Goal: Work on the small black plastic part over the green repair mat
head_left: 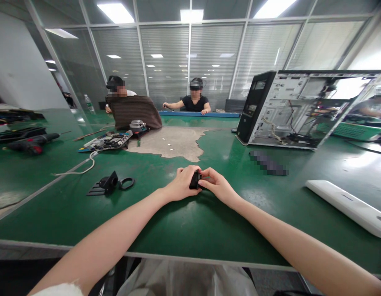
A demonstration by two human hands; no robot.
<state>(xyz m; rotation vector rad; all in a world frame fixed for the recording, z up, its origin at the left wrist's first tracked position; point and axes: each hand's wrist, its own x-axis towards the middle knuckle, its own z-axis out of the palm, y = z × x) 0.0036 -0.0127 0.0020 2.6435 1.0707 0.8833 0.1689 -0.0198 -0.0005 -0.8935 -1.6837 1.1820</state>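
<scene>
Both my hands meet over the green tabletop in the middle of the view, around a small black plastic part (195,180). My left hand (182,183) wraps round the part from the left, fingers over its far side and thumb below. From the right, the fingers of my right hand (217,186) pinch at the part's right edge. Much of the part is hidden by my fingers, so its exact kind is unclear. To the left lie a black bracket-like piece (109,183) with slots and a black ring (126,183).
An opened computer case (279,109) stands at the right. A white elongated device (347,205) lies at the right front. A circuit board (108,141), a drill (33,142) and a brown cloth-covered object (133,111) are on the left. Two people sit across the table.
</scene>
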